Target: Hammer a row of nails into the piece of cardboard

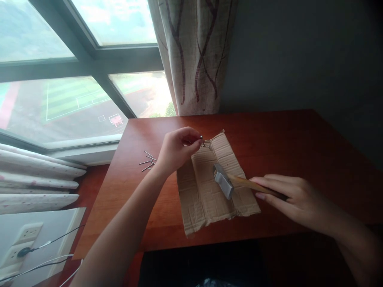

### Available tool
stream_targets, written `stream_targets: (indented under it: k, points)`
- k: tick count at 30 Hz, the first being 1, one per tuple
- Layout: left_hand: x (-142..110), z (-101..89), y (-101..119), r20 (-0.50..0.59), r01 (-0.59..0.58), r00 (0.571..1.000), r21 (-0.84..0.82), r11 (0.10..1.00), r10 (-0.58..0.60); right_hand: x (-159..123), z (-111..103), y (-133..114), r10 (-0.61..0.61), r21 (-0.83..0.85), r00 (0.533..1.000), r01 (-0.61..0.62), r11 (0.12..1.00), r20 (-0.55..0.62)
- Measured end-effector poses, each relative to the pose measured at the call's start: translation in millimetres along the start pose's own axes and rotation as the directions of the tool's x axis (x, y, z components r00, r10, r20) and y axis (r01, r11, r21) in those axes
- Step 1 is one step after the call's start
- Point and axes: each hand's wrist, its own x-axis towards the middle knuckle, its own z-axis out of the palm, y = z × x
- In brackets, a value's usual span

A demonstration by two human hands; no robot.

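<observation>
My left hand (181,149) pinches a nail (201,138) at the far edge of a torn piece of cardboard (197,199). The nail's head shows just above my fingertips; I cannot tell whether its point is in the cardboard. A row of small dark holes or marks runs beside it. My right hand (287,197) is wrapped round the wooden handle of a hammer (223,181). The metal head is over the middle of the cardboard, apart from the nail. Left of my left hand, several loose nails (146,162) lie on the table, partly hidden by my wrist.
The cardboard lies on a reddish-brown wooden table (287,151). A window (98,59) and a patterned curtain (197,56) stand behind it, with a dark wall to the right. At lower left are a wall socket (28,233) with a plug and cables.
</observation>
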Motion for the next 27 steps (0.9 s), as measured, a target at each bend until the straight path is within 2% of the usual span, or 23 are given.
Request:
stream_targets:
  k: [3, 9, 17, 22, 27]
  points:
    - [7, 6.9, -9, 0.022, -0.037, 0.999, 0.09, 0.995, 0.035, 0, -1, 0, 0.006, -0.001, 1.0, -0.006, 1.0, 0.011]
    - [6, 10.2, -16, 0.008, -0.025, 1.0, 0.094, 0.995, 0.025, 1, -1, 0, 0.007, 0.019, 1.0, -0.007, 1.0, 0.012]
    - [5, 12.0, -15, 0.021, -0.019, 1.0, 0.121, 0.992, 0.017, 1, -1, 0, 0.014, 0.007, 1.0, -0.014, 1.0, 0.004]
    - [7, 12.0, -10, 0.075, -0.08, 0.995, 0.21, 0.974, 0.065, 1, -1, 1, 0.018, 0.009, 1.0, -0.018, 1.0, -0.012]
    - [7, 16.4, -10, 0.064, -0.117, 0.992, 0.228, 0.967, 0.105, 1, -1, 0, 0.014, 0.002, 1.0, -0.014, 1.0, 0.002]
